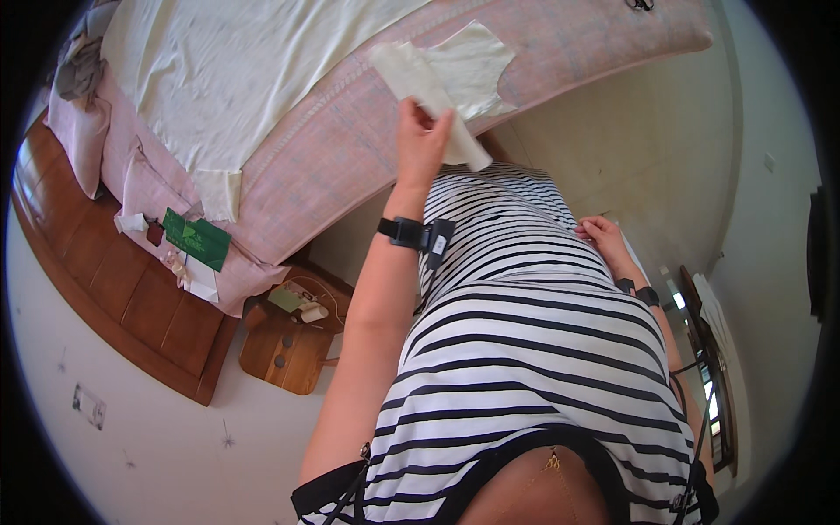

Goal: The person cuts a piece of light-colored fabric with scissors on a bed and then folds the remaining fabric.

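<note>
My left hand (423, 141) grips a folded white cloth strip (426, 82) at the edge of a bed, thumb and fingers pinched over it. The strip's lower end hangs past the mattress edge, in front of my striped dress, and looks blurred. Just beyond it, a white cloth piece (476, 65) with a curved cut edge lies flat on the pink bedspread (341, 131); whether the two are one garment I cannot tell. My right hand (604, 243) hangs low beside the dress, fingers loosely bent, with nothing visible in it.
A large white fabric (223, 72) with a sleeve-like end (220, 193) spreads over the bed. Near the wooden headboard (118, 275) lie a green bag or card (197, 239) and small items. A wooden stool (285, 357) stands beside the bed. Cables run along my arms.
</note>
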Tool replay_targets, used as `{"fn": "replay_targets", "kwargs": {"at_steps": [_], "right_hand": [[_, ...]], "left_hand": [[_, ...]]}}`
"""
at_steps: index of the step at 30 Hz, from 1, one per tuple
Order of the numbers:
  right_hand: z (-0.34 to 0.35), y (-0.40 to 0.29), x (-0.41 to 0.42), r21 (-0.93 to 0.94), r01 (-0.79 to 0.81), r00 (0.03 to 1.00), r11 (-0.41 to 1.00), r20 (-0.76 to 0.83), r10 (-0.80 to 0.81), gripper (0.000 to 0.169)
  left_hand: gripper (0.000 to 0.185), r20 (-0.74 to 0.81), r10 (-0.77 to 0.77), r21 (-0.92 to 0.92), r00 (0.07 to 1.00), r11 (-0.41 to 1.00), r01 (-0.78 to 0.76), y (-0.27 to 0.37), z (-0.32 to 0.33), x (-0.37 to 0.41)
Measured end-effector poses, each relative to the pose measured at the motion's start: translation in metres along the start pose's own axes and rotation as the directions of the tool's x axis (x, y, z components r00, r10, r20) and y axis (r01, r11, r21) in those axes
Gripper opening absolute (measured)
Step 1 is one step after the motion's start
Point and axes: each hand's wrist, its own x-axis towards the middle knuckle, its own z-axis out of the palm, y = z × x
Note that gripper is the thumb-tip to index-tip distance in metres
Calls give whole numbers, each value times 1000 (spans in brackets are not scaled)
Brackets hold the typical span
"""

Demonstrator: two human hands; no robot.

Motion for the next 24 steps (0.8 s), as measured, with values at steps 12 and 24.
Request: {"fn": "replay_targets", "kwargs": {"at_steps": [12, 24], "right_hand": [[-28, 7, 2, 26, -24, 999, 999, -25, 25, 22], [-7, -24, 5, -92, 60, 998, 994, 1, -60, 22]], "left_hand": [[47, -203, -281, -46, 938, 960, 278, -48, 20, 50], [33, 97, -282, -690, 954, 672, 269, 19, -53, -29]]}}
